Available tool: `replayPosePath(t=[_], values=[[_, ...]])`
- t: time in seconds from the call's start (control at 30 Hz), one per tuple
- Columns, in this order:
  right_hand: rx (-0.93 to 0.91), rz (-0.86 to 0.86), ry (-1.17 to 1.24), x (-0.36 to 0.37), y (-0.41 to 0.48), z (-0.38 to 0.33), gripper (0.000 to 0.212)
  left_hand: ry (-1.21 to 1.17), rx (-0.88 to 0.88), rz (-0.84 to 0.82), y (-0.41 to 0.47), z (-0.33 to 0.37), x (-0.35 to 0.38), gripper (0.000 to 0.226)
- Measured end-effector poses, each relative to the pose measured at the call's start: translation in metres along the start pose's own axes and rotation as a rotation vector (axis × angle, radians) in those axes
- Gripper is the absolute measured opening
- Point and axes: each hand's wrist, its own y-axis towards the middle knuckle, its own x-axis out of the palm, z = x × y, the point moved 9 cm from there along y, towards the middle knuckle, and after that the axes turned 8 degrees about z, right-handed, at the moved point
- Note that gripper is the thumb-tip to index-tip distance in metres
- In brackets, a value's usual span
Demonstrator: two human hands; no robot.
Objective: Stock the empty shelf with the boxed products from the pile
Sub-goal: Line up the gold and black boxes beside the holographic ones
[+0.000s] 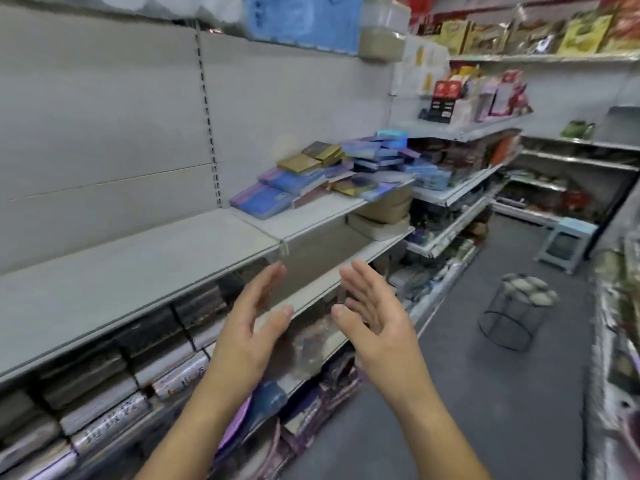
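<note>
The bare shelf (121, 271) runs off to my ten o'clock. The pile of boxes (343, 168) lies jumbled on its far end, at one o'clock. My left hand (249, 327) and right hand (374, 317) hover apart, palms facing, fingers straight and holding nothing, probably set to scoop boxes.

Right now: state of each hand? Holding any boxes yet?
Left hand: open, fingers straight, holding nothing.
Right hand: open, fingers straight, holding nothing.
Both are in the air, short of the pile of boxes.
</note>
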Motion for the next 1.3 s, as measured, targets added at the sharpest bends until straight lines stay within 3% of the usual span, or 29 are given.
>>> replayPosePath(t=[0.2,0.37,0.63,1.03,1.3], values=[[0.015,0.059,-0.054,-0.114,0.040,0.030,0.059,-0.039,-0.003,-0.092,0.015,-0.009,0.134,0.066],[0.010,0.078,-0.060,-0.163,0.081,0.058,0.056,-0.023,-0.015,-0.115,0.043,-0.019,0.196,0.066],[0.041,0.083,-0.068,-0.189,0.202,0.105,0.060,0.013,-0.033,-0.064,0.146,-0.065,0.252,0.054],[0.033,0.027,-0.096,-0.216,0.396,0.153,0.056,-0.046,-0.110,-0.028,0.318,-0.134,0.335,0.069],[0.016,-0.163,0.008,-0.218,0.529,0.200,0.058,0.103,-0.111,0.201,0.405,-0.164,0.366,0.056]])
